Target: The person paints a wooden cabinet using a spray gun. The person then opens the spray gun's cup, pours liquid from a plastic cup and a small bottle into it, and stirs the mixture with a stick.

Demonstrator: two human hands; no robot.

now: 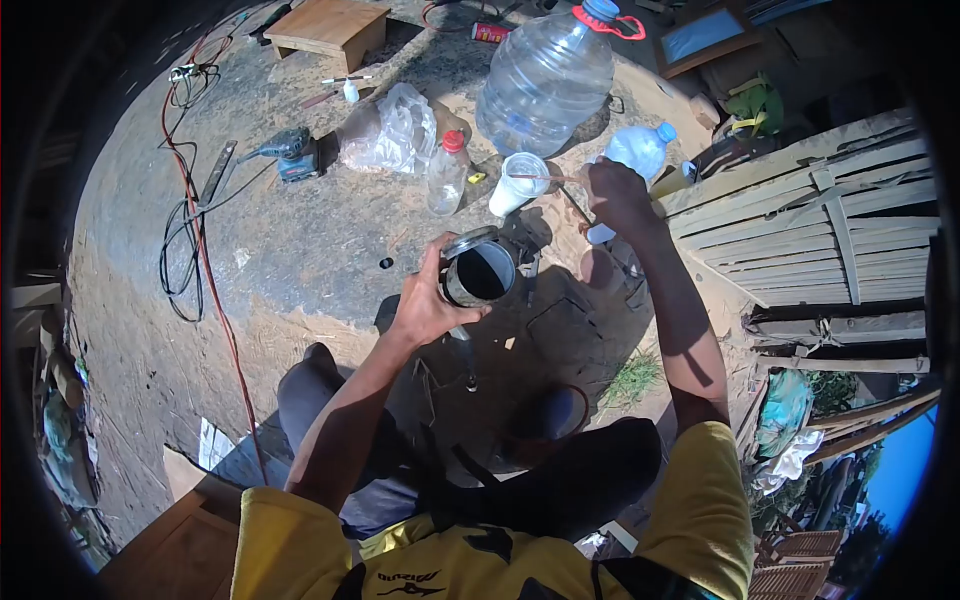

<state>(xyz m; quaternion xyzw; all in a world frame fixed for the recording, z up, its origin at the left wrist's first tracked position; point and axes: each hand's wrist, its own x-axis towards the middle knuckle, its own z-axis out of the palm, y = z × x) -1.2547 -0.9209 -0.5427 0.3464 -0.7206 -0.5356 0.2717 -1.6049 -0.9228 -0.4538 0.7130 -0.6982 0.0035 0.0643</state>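
My left hand (430,303) is wrapped round an open metal can (482,272) with dark contents, its lid (470,240) tilted up at the rim. My right hand (615,195) is closed on a thin reddish-brown stick (555,178), whose far end reaches over the mouth of a white plastic cup (518,186). The cup stands on the ground, beyond the can. To its left is a clear bottle (446,175) with a red cap. Behind the cup stands a large clear jug (548,85) with a red handle.
A blue-capped bottle (640,150) lies beyond my right hand. Left of the cup are a plastic bag (395,130), a power sander (292,152) and a coiled cable (180,245). A small wooden table (328,28) stands at the back, a slatted wooden panel (820,220) at the right.
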